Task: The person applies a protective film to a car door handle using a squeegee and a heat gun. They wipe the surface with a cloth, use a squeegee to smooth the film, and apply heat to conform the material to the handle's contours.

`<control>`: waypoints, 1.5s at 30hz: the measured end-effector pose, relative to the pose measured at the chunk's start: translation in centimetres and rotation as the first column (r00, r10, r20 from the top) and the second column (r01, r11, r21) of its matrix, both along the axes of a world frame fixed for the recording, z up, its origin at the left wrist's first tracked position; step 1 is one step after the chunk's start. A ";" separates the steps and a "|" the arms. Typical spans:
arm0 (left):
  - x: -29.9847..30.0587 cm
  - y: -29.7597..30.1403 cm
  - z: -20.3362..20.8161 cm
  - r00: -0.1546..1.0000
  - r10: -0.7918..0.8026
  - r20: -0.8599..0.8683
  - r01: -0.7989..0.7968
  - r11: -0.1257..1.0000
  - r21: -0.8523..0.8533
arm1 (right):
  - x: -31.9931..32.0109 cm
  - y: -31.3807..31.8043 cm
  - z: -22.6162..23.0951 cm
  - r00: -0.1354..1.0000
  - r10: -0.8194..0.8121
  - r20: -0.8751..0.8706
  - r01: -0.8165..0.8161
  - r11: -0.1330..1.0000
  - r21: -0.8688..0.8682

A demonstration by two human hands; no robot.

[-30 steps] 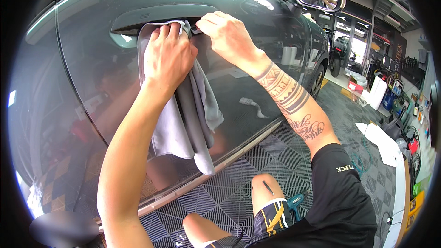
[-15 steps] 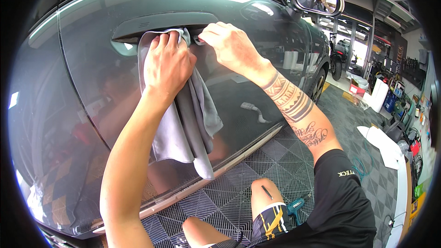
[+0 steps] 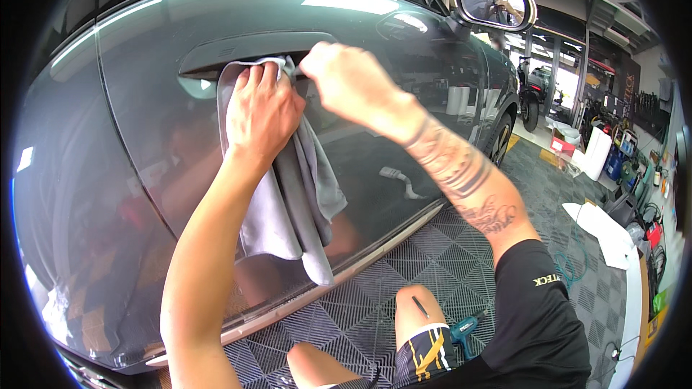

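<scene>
The dark grey car door (image 3: 180, 130) fills the left and middle of the view, with a long door handle (image 3: 252, 44) near its top. A grey cloth (image 3: 285, 209) hangs from under the handle in loose folds. My left hand (image 3: 264, 112) grips the cloth's upper end, fingers curled into the handle recess. Beside it, my right hand (image 3: 353, 85) is closed in a pinch at the handle's right part. Motion smears this hand, and what its fingertips hold is hidden.
A side mirror (image 3: 494, 3) juts out at upper right. My knees are below, a thin dark stick (image 3: 420, 307) lying on one. A teal power drill (image 3: 465, 331) rests on the tiled floor (image 3: 339, 317). White sheets (image 3: 595, 234) and tools line the right side.
My right hand has shifted slightly, its wrist and knuckles lower and turned, and is now blurred. My left hand stays on the cloth. The whole view has moved a little.
</scene>
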State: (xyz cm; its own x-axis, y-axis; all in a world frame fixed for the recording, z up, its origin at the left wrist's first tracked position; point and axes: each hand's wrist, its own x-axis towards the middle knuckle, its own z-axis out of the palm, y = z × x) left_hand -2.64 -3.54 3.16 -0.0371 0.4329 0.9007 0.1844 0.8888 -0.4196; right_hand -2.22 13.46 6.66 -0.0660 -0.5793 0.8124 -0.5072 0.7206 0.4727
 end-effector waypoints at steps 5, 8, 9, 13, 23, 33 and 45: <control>0.9 1.0 0.6 0.998 0.051 0.027 -0.051 0.999 0.005 | -2.0 1.8 -0.2 0.985 0.053 -0.166 -0.044 0.998 0.054; 1.0 0.6 0.5 0.999 0.032 0.038 -0.032 0.999 -0.003 | -2.5 4.1 1.0 0.989 0.039 -0.142 -0.022 0.992 0.123; 0.8 0.6 0.4 1.000 0.004 0.018 -0.004 1.000 -0.002 | -2.2 5.2 1.4 0.997 0.008 -0.071 0.000 0.994 0.113; 0.5 0.7 0.4 0.999 0.020 0.026 -0.020 1.000 0.010 | 0.0 8.5 2.0 1.000 0.004 0.009 -0.003 0.996 -0.084; 0.6 0.4 0.2 0.992 0.055 0.114 -0.056 0.998 0.005 | -3.3 0.9 -1.1 0.961 0.224 -0.160 -0.225 0.974 0.015; 4.4 -7.6 -3.4 0.999 -0.045 0.002 0.045 0.991 -0.129 | -2.6 0.3 1.6 0.977 0.206 -0.060 -0.207 0.978 -0.014; 5.4 -2.4 0.6 0.969 0.124 0.214 -0.110 0.991 -0.073 | -1.8 1.4 2.3 0.978 0.207 -0.021 -0.207 0.978 0.023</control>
State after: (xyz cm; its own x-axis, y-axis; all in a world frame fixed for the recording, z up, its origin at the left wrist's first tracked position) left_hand 2.73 -5.96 3.75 -0.2826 0.4674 0.8377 0.1734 0.8838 -0.4346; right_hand -4.01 14.82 8.99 0.0754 -0.5953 0.8000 -0.6331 0.5912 0.4996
